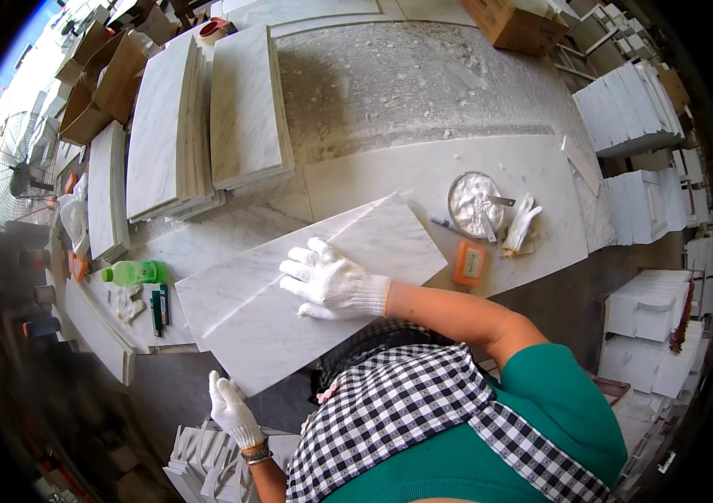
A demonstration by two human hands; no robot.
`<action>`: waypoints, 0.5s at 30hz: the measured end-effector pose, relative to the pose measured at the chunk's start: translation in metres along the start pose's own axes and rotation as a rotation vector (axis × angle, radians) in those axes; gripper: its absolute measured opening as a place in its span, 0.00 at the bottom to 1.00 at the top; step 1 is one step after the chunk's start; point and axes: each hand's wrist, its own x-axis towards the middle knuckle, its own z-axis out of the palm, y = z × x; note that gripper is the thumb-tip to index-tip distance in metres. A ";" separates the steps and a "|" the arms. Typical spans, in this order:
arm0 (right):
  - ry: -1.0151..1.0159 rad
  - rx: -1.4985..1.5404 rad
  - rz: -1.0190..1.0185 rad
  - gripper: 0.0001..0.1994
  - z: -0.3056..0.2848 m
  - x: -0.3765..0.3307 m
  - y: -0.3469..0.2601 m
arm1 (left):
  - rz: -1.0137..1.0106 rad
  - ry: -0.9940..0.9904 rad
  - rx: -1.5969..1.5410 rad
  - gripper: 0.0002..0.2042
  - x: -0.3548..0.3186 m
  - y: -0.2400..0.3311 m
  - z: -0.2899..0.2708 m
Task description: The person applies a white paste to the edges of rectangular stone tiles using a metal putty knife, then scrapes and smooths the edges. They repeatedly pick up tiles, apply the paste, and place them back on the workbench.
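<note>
A grey-veined white marble slab [298, 339] lies at a slant in front of me, its near end reaching past the table edge. A pale line runs along its length; I cannot tell whether it is a seam or an edge. My right hand [327, 281], in a white knit glove, rests flat on the slab with its fingers spread. Beside the slab's near left corner is my left hand [233, 409], gloved too, its fingers stretched out and no object visible in it. Whether it touches the corner is unclear.
Marble slab stacks [243, 109] stand at the back left. To the right are a bowl of white paste [475, 201] with putty knives, a loose glove [521, 225] and an orange box [470, 263]. A green bottle [134, 272] lies left, near a fan [21, 176].
</note>
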 end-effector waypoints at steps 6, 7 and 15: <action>0.431 0.269 0.182 0.09 -0.050 -0.076 -0.014 | 0.461 0.110 0.288 0.25 0.011 0.006 -0.004; 0.376 0.323 0.186 0.09 -0.059 -0.092 -0.016 | 0.568 0.057 0.312 0.25 0.016 0.014 0.002; -0.439 0.688 0.844 0.32 -0.027 -0.139 -0.015 | 1.033 -0.160 0.625 0.22 0.035 0.090 0.081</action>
